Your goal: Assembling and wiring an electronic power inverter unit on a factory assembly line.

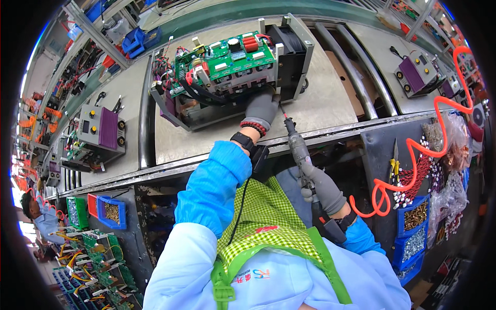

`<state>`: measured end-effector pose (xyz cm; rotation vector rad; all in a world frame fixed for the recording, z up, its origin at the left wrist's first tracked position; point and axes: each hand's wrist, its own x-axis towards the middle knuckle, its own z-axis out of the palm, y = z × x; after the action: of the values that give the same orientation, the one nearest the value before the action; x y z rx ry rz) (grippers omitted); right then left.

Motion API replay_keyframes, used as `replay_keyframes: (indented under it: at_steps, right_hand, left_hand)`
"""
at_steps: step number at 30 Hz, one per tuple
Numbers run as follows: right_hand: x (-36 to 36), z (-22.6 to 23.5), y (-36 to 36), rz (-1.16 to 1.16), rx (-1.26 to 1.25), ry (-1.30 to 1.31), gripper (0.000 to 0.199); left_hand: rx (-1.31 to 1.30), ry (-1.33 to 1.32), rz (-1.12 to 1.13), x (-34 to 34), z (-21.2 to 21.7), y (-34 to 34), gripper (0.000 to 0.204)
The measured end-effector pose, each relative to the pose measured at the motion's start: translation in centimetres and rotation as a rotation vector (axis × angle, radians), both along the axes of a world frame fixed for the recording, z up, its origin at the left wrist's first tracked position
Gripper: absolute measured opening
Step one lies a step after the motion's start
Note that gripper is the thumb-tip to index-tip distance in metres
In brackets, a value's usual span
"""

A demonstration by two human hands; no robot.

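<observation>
On the steel bench [330,103] ahead sits an open chassis [232,67], tilted, green board [227,57] on top with red and white parts, black cables hanging off its left side. Left hand [262,107], grey glove, rests against the chassis front edge below the board; fingers are tucked behind it, so can't tell how they grip. Right hand [323,187], also gloved, is wrapped tight around a powered screwdriver [298,147]. Bit points up toward the chassis, tip just beside the left hand, not touching the board. An orange coiled hose [439,124] loops off to the right. Blue bins [416,217] of screws sit lower right. Another unit with a purple panel [103,132] sits well off to the left.
</observation>
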<state>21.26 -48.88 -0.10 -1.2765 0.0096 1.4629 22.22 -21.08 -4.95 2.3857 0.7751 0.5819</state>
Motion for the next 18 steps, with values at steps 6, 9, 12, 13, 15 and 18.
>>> replay_keyframes:
  at_steps: [6, 9, 12, 13, 15, 18]
  right_hand:
    - [-1.0, -1.2, 1.0, -0.061, 0.028, 0.008, 0.037]
    - [-1.2, -1.6, 1.2, -0.059, 0.045, 0.01, 0.036]
    - [-1.9, -1.5, 1.5, -0.045, 0.041, -0.016, 0.032]
    - [-2.2, -1.2, 1.3, -0.035, 0.022, -0.139, 0.031]
    - [-2.9, -0.3, 0.5, 0.008, 0.003, -0.263, 0.028]
    - [-3.9, 0.9, -2.7, 0.111, -0.087, -0.293, 0.026]
  left_hand:
    - [0.068, -0.053, 0.005, 0.2, -0.1, 0.1, 0.027]
    - [0.008, 0.002, 0.006, 0.7, -1.0, 0.2, 0.027]
    - [-0.093, 0.136, 0.039, 0.9, -1.4, 0.3, 0.028]
    - [-0.091, 0.081, -0.027, 0.7, -1.1, 0.3, 0.029]
    - [-0.028, 0.058, -0.016, -0.4, 0.1, 0.0, 0.03]
    - [0.024, -0.08, -0.12, -4.8, 2.7, -0.4, 0.022]
